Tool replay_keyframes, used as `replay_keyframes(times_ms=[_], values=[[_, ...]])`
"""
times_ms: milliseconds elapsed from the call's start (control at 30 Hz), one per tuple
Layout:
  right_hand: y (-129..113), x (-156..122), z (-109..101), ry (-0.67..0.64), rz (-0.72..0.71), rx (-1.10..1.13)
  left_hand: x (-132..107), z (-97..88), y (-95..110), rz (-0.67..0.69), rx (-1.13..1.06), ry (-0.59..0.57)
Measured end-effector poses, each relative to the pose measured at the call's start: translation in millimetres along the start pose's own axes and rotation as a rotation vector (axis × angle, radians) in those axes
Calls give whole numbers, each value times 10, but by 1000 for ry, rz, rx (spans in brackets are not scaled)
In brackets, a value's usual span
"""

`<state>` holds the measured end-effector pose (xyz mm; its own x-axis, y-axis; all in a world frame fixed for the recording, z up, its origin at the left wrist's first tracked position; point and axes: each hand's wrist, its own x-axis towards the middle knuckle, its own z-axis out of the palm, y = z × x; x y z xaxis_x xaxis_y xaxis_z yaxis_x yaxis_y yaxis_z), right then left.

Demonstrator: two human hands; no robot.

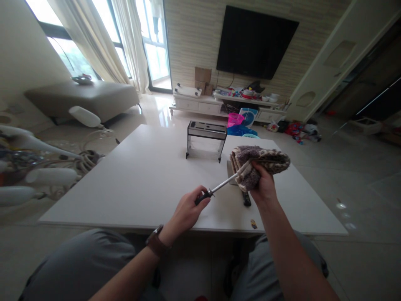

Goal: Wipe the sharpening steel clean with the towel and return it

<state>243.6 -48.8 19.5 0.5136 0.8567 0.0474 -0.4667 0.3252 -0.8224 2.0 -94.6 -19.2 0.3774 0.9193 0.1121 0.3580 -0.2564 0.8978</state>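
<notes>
My left hand (pixel 189 205) is closed round the black handle of a honing steel (pixel 224 183), whose metal rod points up and to the right. The rod's far end runs into a folded brown-and-white towel (pixel 252 152). Gripping that towel, my right hand (pixel 265 187) holds it above the table, against the rod. Below the towel lies what looks like a cleaver (pixel 247 199); its black handle and part of a grey blade show, the rest hidden. Behind my hands stands a clear-sided knife block (pixel 207 126) with a slotted dark top.
The white table (pixel 131 184) has a small sticker (pixel 253 224) by its front edge. To the left are a white-shaded lamp (pixel 84 117) and a bench (pixel 103 98). Beyond the table stand a pink basket (pixel 235 119) and a low TV cabinet (pixel 208 107).
</notes>
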Motion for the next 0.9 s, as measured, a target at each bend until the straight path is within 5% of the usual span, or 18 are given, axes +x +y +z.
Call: replay_keyframes(times_ms=[300,533,633,767,900], values=[[373,-568,280,-154,206,-123,28,69,-70,-16,-231,40],[445,-622,304,-143,211,-134,64,2,-25,-33,-470,-40],[386,-612,327,-119,247,-100,110,-104,-10,-136,-687,-28],[308,-652,345,-128,408,-59,151,-125,-85,-333,-1139,137],[276,-727,340,-309,629,-106,129,17,-139,-420,-1327,57]])
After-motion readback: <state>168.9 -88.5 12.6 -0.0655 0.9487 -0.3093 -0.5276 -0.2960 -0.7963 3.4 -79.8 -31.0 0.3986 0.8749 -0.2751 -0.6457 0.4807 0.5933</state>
